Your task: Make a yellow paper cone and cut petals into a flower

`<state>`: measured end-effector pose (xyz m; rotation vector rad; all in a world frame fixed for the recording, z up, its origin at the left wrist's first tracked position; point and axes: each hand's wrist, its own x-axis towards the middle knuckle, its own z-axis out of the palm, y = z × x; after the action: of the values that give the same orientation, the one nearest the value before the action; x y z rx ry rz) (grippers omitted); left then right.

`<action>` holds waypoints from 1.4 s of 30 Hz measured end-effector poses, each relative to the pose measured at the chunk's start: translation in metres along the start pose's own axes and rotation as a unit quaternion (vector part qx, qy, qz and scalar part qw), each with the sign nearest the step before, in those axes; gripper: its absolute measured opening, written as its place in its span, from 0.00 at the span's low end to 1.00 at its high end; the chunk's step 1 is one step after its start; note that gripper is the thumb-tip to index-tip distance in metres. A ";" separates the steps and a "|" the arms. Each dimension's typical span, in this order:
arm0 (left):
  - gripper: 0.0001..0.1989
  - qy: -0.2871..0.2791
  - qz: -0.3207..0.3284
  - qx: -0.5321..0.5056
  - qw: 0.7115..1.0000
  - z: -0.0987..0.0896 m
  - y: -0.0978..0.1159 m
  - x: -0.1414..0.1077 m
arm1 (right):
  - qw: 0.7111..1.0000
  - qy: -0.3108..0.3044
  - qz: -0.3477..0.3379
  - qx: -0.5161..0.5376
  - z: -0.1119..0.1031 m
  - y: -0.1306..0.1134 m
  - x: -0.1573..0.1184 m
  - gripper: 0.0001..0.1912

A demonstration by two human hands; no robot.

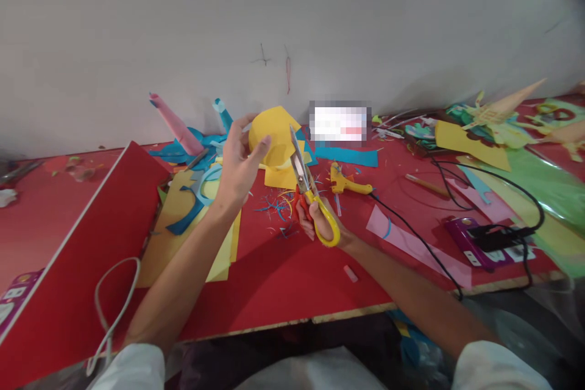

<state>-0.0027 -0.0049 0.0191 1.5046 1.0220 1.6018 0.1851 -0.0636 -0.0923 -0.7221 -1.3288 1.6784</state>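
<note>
My left hand (240, 155) pinches a sheet of yellow paper (274, 125) with a rounded left edge, held up above the table. In my right hand (315, 216) is a pair of scissors (304, 177) with yellow and red handles, its blades pointing up at the right edge of the paper. Part of the blades overlaps the paper, and I cannot tell how far apart they are. Beneath the hands lie thin blue and yellow paper scraps (278, 204). Another yellow paper piece (278, 178) rests just below the held sheet.
A yellow glue gun (350, 183) with a black cord lies right of the scissors. A red board (91, 237) stands on the left. Pink (418, 247) and blue paper strips (347, 156), a purple box (479, 244) and rolled pink paper (176, 125) lie around.
</note>
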 end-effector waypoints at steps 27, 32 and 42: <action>0.31 -0.010 -0.003 0.025 1.000 -0.003 -0.004 0.001 | 0.999 -0.022 -0.030 -0.010 0.003 -0.003 0.005 0.41; 0.31 -0.046 -0.017 0.050 0.998 -0.006 0.004 0.001 | 0.998 -0.035 -0.038 -0.030 0.001 0.001 0.007 0.42; 0.28 -0.096 0.003 0.099 0.990 -0.008 0.013 -0.002 | 0.997 -0.033 -0.061 -0.035 -0.001 0.007 0.011 0.43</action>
<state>-0.0098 -0.0132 0.0293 1.7585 1.0921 1.3612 0.1794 -0.0541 -0.0990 -0.6174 -1.4552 1.5760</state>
